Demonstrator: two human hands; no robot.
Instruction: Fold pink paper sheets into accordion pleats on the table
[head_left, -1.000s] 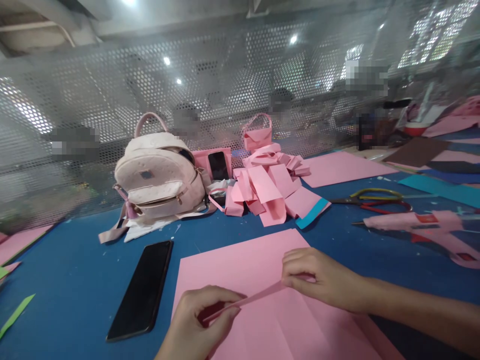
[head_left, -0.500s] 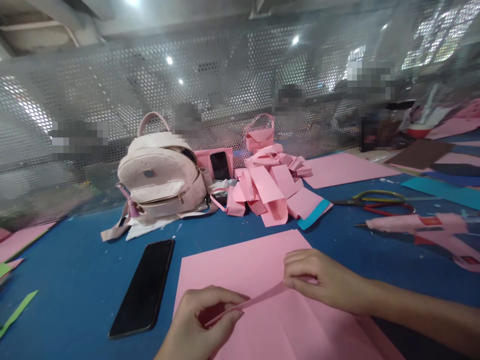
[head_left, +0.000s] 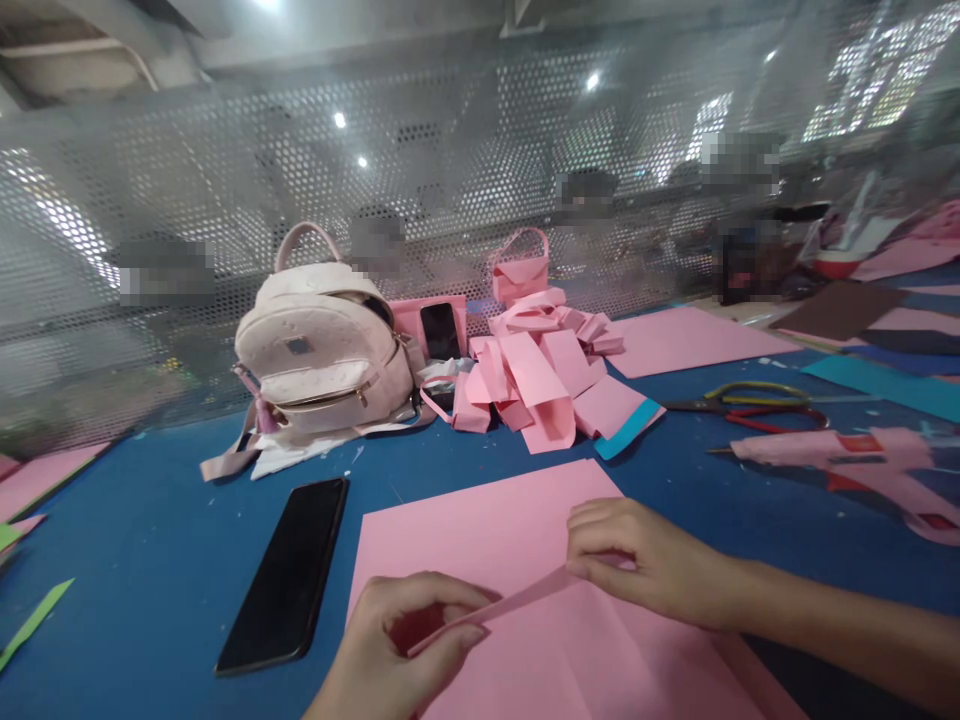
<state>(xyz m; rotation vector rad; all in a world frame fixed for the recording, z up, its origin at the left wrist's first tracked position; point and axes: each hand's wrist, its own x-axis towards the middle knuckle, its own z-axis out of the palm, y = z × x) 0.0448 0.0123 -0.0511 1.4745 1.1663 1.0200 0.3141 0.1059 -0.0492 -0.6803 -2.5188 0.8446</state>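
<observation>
A creased sheet of pink paper (head_left: 540,660) lies at the near edge, over another flat pink sheet (head_left: 480,525). My left hand (head_left: 409,640) pinches the creased sheet's upper edge between thumb and fingers, lifting it slightly. Farther right along that edge, my right hand (head_left: 630,555) is closed on the same sheet, thumb below and fingers curled above. Both wrists rest low over the blue table (head_left: 172,560). The near part of the paper runs out of view at the bottom.
Left of the paper lies a black phone (head_left: 289,575). Behind stand a cream backpack (head_left: 322,345) and a heap of pink paper pieces (head_left: 540,370) with a small pink paper bag (head_left: 520,278). To the right are scissors (head_left: 750,402) and a pink glue gun (head_left: 840,448).
Almost nothing differs. Both hands keep their hold on the creased pink sheet in practically the same place.
</observation>
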